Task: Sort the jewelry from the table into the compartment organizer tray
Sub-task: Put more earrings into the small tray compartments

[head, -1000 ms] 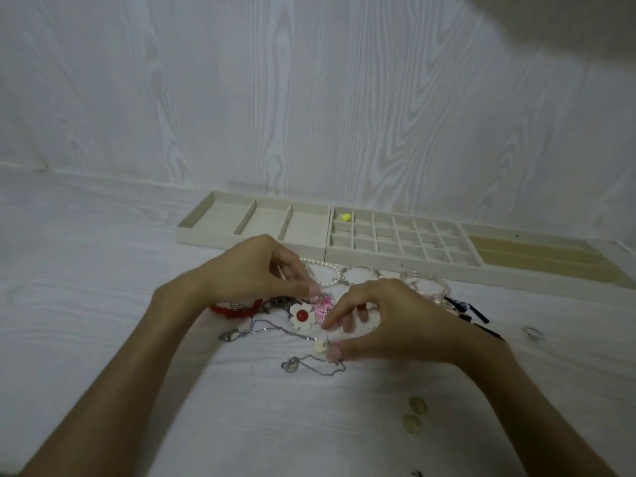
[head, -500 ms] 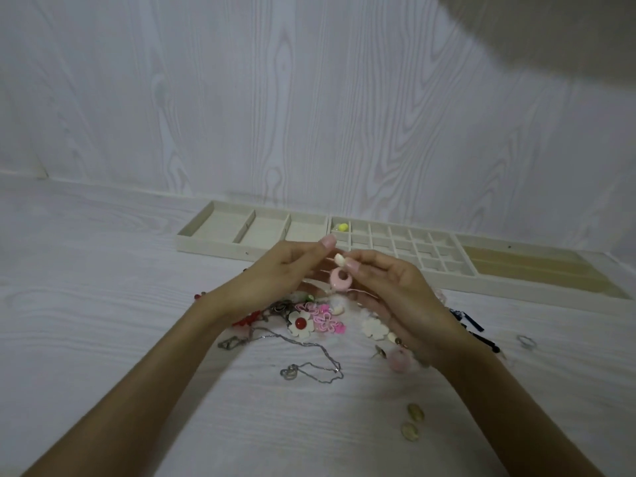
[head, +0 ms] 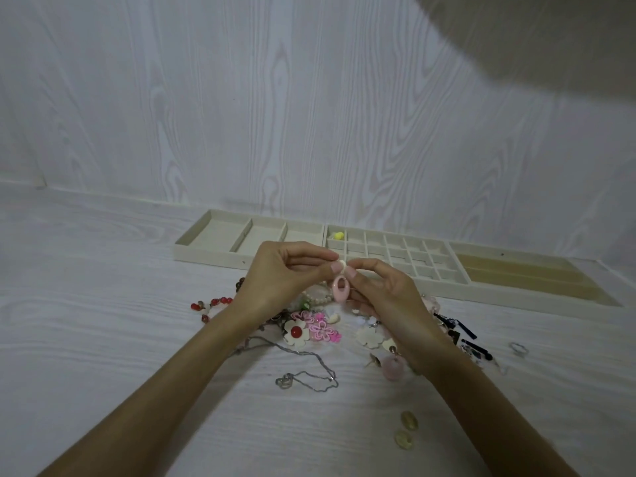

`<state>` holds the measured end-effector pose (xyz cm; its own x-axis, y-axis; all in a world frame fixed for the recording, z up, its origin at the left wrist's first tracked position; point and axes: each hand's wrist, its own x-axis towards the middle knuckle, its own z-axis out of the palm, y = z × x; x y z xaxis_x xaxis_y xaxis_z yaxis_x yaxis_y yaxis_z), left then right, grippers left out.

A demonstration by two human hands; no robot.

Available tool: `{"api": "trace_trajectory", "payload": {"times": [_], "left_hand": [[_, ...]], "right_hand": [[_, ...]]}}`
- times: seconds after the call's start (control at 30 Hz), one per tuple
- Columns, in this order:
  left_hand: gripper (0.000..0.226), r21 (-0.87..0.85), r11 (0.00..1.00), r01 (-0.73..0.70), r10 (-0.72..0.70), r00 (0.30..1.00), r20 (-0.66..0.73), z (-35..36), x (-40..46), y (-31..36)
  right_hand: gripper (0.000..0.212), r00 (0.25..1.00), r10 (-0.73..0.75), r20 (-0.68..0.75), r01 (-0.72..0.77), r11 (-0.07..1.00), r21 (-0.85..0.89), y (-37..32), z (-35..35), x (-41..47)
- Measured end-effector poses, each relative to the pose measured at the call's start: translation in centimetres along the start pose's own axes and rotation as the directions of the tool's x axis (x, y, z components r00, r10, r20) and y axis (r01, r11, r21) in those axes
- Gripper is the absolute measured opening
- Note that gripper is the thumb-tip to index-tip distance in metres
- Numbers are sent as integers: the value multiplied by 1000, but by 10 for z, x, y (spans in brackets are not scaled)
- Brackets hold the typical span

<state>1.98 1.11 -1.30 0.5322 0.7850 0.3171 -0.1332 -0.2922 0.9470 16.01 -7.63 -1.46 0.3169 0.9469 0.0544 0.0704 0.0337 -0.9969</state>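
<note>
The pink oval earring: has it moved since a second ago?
Yes. The pink oval earring has come up off the jewelry pile and toward the organizer tray; both hands, left and right, now pinch its top, level with the tray's front wall.

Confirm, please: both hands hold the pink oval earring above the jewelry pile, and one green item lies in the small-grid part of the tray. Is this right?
Not quite. The head view shows the item in the far-left cell of the organizer tray's small grid is yellow, not green. The rest stands: left hand and right hand both pinch the pink oval earring above the pile.
</note>
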Motion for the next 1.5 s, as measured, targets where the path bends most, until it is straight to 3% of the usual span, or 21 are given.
{"api": "trace_trajectory", "payload": {"times": [0.17,0.27,0.37,0.5,0.6,0.77,0.9,1.03,1.17,1.27,1.33,1.5], "left_hand": [[17,22,1000,-12,12,1000,22,2,18,13],[24,55,995,87,-92,990,109,-5,42,28],[28,216,962,170,-213,957,195,-12,68,33],[33,292,933,208,-241,967,84,-5,93,17],[23,329,923,200,-196,980,-47,-1,108,-1],[24,327,931,161,-170,985,-2,1,121,-17],[22,512,851,121,-87,992,-90,5,126,-25],[20,573,814,93,-28,992,-122,6,128,-32],[12,631,770,97,-69,995,-69,-5,130,-37],[9,709,703,61,-110,994,24,-10,130,-39],[7,740,671,55,-134,990,48,-10,129,-41],[16,821,571,24,-133,989,63,-1,127,-40]], "right_hand": [[20,997,-76,-11,74,990,-124,-14,-8,14],[15,984,-163,-68,145,965,-217,-30,-15,35],[9,971,-200,-134,157,948,-277,-39,-19,63],[10,966,-159,-203,107,963,-246,-35,-14,96],[13,976,-103,-193,77,988,-135,-26,-9,111],[16,978,-41,-204,38,999,-21,-9,-12,128],[23,973,-19,-230,21,1000,4,-2,-14,139],[22,970,-7,-242,9,1000,6,2,-11,144],[22,977,-36,-211,13,994,-112,8,-16,143],[21,992,8,-123,-47,948,-315,7,-25,139],[17,996,62,-65,-86,879,-470,7,-28,138],[23,997,-13,-77,-51,629,-776,13,-31,146]]}}
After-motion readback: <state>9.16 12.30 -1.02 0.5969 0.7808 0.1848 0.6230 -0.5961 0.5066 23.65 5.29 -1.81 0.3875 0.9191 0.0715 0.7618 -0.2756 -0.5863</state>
